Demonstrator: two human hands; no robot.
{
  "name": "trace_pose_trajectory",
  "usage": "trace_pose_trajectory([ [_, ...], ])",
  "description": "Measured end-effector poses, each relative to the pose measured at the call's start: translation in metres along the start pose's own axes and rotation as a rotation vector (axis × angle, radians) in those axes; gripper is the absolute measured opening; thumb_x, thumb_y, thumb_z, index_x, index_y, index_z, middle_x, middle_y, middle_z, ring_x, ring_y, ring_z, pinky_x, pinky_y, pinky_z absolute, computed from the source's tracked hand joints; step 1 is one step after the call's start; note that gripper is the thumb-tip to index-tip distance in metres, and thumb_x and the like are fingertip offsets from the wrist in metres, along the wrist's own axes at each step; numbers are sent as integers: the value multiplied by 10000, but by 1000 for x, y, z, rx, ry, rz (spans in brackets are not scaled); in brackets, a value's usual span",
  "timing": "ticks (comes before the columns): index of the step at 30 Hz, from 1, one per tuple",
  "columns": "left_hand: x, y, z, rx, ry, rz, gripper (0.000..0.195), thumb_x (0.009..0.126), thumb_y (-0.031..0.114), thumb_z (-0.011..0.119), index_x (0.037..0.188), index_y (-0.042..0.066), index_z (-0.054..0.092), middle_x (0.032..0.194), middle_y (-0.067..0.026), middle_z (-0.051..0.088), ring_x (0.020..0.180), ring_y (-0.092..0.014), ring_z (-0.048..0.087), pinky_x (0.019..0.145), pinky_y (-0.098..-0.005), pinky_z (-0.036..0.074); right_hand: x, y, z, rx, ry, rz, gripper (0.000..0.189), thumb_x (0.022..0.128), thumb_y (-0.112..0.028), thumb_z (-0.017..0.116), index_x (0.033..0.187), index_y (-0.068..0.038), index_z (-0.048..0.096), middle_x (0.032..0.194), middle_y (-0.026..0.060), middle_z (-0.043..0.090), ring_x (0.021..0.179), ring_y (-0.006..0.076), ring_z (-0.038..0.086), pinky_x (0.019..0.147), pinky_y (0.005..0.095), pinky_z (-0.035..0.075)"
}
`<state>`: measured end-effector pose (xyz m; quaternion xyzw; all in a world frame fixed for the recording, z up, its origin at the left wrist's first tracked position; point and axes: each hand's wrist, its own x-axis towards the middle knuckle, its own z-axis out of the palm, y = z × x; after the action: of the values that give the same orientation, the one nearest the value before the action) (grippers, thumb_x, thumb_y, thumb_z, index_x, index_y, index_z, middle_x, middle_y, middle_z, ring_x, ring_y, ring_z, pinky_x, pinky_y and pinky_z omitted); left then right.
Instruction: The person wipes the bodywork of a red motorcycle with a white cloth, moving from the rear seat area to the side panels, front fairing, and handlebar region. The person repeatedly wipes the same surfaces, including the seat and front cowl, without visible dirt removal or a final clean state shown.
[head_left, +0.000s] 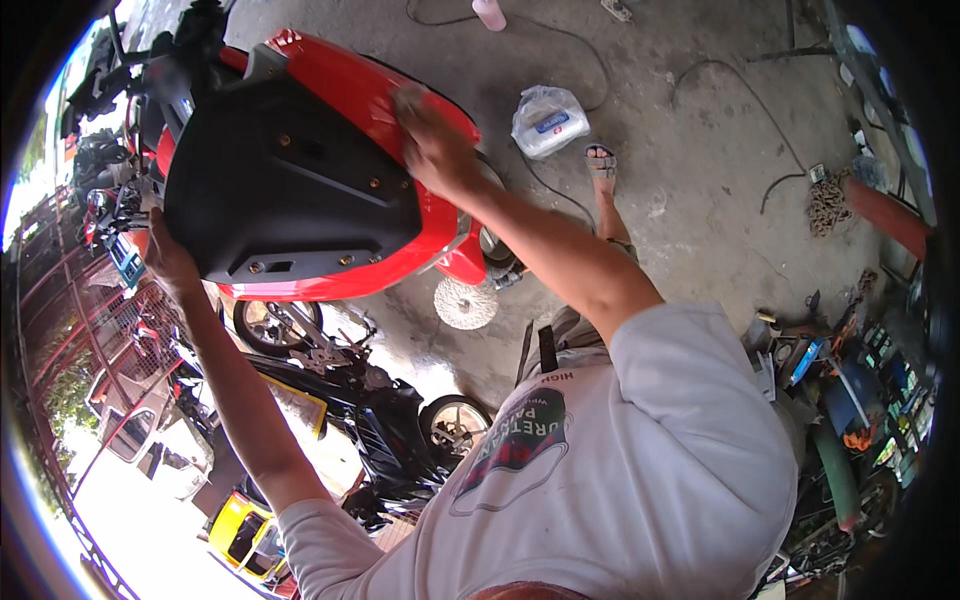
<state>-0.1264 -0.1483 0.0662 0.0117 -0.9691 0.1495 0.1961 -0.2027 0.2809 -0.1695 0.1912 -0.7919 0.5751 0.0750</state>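
Observation:
A motorcycle body assembly with a glossy red fairing (337, 79) and a matte black panel (300, 187) fills the upper left of the view. Brass-coloured fasteners show in the black panel. At the panel's lower left edge, my left hand (174, 259) has its fingers around the rim, partly hidden behind it. My right hand (439, 150) rests on the red fairing's upper right side, its fingers blurred. Something greyish, perhaps a cloth or pad, shows at those fingertips, but the blur hides what it is.
A plastic bag (551, 124) lies on the concrete floor near a sandalled foot (601, 163). Cables cross the floor. A round, white, textured pad (465, 304) is below the fairing. A black motorcycle (382, 412) stands at lower left; a metal chain (829, 202) and clutter lie at right.

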Motion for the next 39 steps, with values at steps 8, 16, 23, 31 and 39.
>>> trace_pose_trajectory([
  [8,-1,1,-10,44,60,82,436,1017,-18,528,1449,8,583,1199,-264,738,1007,-402,758,806,-451,618,2,-10,2,-2,-35,-31,527,906,-77,615,1428,-26,564,1344,223,619,1034,422,702,800,485,606],
  [16,-8,1,-8,32,-11,-12,402,1055,11,485,1445,-4,582,1217,-282,728,1050,-432,745,841,-468,612,-3,39,-3,103,-107,-140,500,945,-28,567,1443,-70,567,1356,203,624,1065,403,703,833,502,607],
  [23,1,20,-14,29,-29,-20,402,1037,-2,509,1430,-17,593,1216,-267,731,1032,-401,755,839,-450,619,135,-11,22,-79,-287,-211,462,915,-79,596,1376,-93,623,1283,186,676,1009,374,725,809,480,607],
  [31,-13,29,-27,64,-15,-44,344,1043,0,512,1365,-42,629,1219,-276,730,1037,-408,754,876,-447,610,22,9,-21,74,-241,-216,536,928,-68,601,1459,-117,552,1322,157,645,944,398,720,783,479,614],
  [39,-12,26,-28,-5,-83,-59,347,1018,-71,484,1333,-92,629,1215,-270,734,1014,-401,756,881,-438,606,182,-6,32,-1,-420,-37,632,892,-70,643,1508,-57,505,1256,204,647,923,384,718,744,491,596],
])
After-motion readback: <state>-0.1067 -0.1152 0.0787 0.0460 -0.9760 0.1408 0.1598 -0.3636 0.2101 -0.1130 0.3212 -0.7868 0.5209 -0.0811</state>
